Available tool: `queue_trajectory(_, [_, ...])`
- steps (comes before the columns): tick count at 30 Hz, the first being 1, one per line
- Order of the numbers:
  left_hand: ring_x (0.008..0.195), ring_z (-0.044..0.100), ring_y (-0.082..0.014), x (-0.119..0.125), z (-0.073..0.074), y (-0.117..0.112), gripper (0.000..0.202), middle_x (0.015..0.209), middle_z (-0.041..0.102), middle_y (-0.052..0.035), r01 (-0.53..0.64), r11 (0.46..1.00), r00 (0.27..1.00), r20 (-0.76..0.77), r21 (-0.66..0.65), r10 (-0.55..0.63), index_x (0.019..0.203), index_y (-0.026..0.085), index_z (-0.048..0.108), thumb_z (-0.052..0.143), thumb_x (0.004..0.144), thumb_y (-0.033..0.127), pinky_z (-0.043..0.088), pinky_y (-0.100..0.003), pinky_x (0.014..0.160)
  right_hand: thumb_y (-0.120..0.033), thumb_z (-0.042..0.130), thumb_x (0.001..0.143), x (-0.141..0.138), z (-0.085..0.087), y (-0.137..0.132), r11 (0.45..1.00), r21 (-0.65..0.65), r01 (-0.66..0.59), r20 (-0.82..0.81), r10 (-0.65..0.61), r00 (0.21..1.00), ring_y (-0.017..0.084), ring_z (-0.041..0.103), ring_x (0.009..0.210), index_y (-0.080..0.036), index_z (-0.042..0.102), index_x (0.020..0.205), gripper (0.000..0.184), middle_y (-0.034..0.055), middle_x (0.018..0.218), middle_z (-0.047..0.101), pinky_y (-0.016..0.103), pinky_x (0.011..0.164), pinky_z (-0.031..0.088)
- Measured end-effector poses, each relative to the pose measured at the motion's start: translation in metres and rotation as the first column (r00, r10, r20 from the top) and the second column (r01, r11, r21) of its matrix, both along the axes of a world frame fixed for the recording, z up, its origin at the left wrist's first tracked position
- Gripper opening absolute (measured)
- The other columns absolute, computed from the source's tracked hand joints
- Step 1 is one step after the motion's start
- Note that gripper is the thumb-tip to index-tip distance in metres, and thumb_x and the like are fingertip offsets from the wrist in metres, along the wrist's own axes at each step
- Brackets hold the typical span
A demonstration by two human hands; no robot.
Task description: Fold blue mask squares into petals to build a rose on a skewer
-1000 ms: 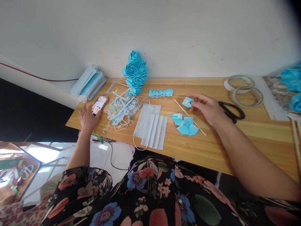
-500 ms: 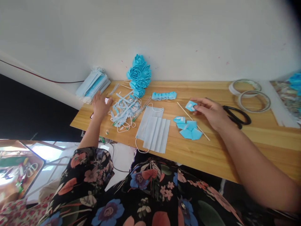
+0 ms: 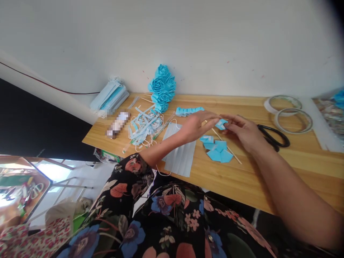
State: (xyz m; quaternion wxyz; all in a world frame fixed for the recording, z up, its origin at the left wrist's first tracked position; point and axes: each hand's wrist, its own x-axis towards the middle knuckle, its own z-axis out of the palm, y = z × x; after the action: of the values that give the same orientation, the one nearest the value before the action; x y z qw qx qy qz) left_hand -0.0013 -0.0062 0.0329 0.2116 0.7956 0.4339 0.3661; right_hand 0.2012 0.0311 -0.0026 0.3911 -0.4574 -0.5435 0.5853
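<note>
"What lies nearest?"
"A pleated mask [image 3: 179, 163] by the table's [image 3: 242, 186] front edge; right of it, folded blue pieces [image 3: 219, 154] just beside a thin stick [image 3: 236, 156]."
"And the hands?"
"Beyond those, the right hand [image 3: 244, 133] pinches a small blue square [image 3: 221, 124] between thumb and fingers. The left hand [image 3: 197, 126] is right at it; whether its fingers grip, I can't tell."
"Farther back?"
"Blue roses [image 3: 162, 86] by the wall [image 3: 201, 43]."
</note>
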Motion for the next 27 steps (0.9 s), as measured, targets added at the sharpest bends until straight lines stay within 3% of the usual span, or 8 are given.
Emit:
queue_trajectory(5, [0.109, 0.066, -0.0165, 0.015, -0.025, 0.034, 0.035, 0.118, 0.072, -0.0131, -0.144, 0.981, 0.968, 0.188, -0.129, 0.167, 0.113, 0.015, 0.068, 0.040, 0.102, 0.032, 0.050, -0.030, 0.096, -0.023, 0.070, 0.075, 0.001, 0.000, -0.001, 0.999, -0.039, 0.024, 0.022, -0.024, 0.999, 0.011, 0.061, 0.063, -0.025, 0.076, 0.105, 0.031, 0.0014, 0.083, 0.070, 0.028, 0.068, 0.052])
queue_trajectory(10, [0.114, 0.063, -0.0200, -0.009, 0.004, -0.008, 0.033, 0.117, 0.072, -0.0113, -0.069, 0.992, 0.998, 0.005, 0.108, 0.069, 0.114, 0.017, 0.068, 0.047, 0.099, 0.037, 0.048, -0.038, 0.101, -0.028, 0.075, 0.072, 0.005, -0.012, 0.005, 0.999, -0.034, 0.013, -0.012, -0.013, 1.000, 0.011, 0.063, 0.067, -0.028, 0.077, 0.104, 0.032, 0.0006, 0.090, 0.072, 0.026, 0.070, 0.054])
queue_trajectory(12, [0.117, 0.061, -0.0215, -0.042, 0.017, -0.034, 0.030, 0.124, 0.069, -0.0102, -0.148, 0.963, 0.976, -0.126, 0.225, 0.179, 0.114, 0.019, 0.068, 0.048, 0.099, 0.036, 0.047, -0.042, 0.103, -0.031, 0.076, 0.070, 0.006, -0.014, 0.006, 0.999, -0.027, 0.024, -0.001, -0.024, 1.000, 0.010, 0.063, 0.066, -0.029, 0.077, 0.104, 0.034, -0.0007, 0.091, 0.072, 0.025, 0.069, 0.054])
queue_trajectory(14, [0.121, 0.059, -0.0228, -0.087, 0.022, -0.060, 0.030, 0.127, 0.067, -0.0107, -0.387, 0.879, 0.867, -0.215, 0.279, 0.450, 0.115, 0.020, 0.067, 0.046, 0.099, 0.033, 0.044, -0.044, 0.106, -0.034, 0.077, 0.068, 0.005, -0.013, 0.005, 0.999, -0.018, 0.030, 0.018, -0.030, 0.999, 0.010, 0.063, 0.066, -0.030, 0.077, 0.104, 0.036, -0.0016, 0.089, 0.072, 0.024, 0.066, 0.055])
queue_trajectory(16, [0.129, 0.053, -0.0268, -0.137, 0.019, -0.085, 0.033, 0.138, 0.059, -0.0132, -0.626, 0.720, 0.633, -0.343, 0.300, 0.694, 0.120, 0.019, 0.066, 0.048, 0.097, 0.036, 0.039, -0.047, 0.110, -0.034, 0.077, 0.067, 0.004, -0.011, 0.004, 0.999, -0.008, 0.038, 0.023, -0.038, 0.999, 0.010, 0.062, 0.066, -0.030, 0.078, 0.102, 0.035, -0.0017, 0.086, 0.071, 0.024, 0.065, 0.056])
queue_trajectory(20, [0.143, 0.034, -0.0389, -0.213, 0.002, -0.131, 0.050, 0.155, 0.039, -0.0200, -0.889, 0.374, 0.161, -0.583, 0.266, 0.797, 0.136, 0.014, 0.057, 0.045, 0.096, 0.042, 0.028, -0.057, 0.115, -0.034, 0.078, 0.066, 0.004, -0.009, 0.002, 0.999, -0.006, 0.041, 0.001, -0.041, 0.999, 0.010, 0.061, 0.067, -0.030, 0.079, 0.100, 0.034, -0.0015, 0.086, 0.071, 0.023, 0.064, 0.056])
queue_trajectory(23, [0.145, 0.029, -0.0415, -0.238, -0.008, -0.153, 0.056, 0.157, 0.034, -0.0218, -0.922, 0.295, 0.052, -0.677, 0.249, 0.734, 0.138, 0.011, 0.055, 0.039, 0.097, 0.045, 0.026, -0.058, 0.115, -0.034, 0.078, 0.065, 0.003, -0.011, 0.003, 0.999, -0.009, 0.037, 0.002, -0.037, 0.999, 0.010, 0.061, 0.069, -0.031, 0.079, 0.100, 0.035, -0.0019, 0.085, 0.070, 0.021, 0.064, 0.055])
queue_trajectory(27, [0.143, 0.031, -0.0432, -0.251, -0.016, -0.143, 0.060, 0.155, 0.036, -0.0236, -0.935, 0.304, 0.071, -0.741, 0.184, 0.668, 0.130, 0.008, 0.062, 0.038, 0.096, 0.050, 0.026, -0.058, 0.115, -0.034, 0.078, 0.064, 0.003, -0.009, 0.003, 1.000, -0.008, 0.025, 0.011, -0.025, 1.000, 0.010, 0.060, 0.069, -0.031, 0.079, 0.100, 0.036, -0.0024, 0.081, 0.067, 0.022, 0.064, 0.055])
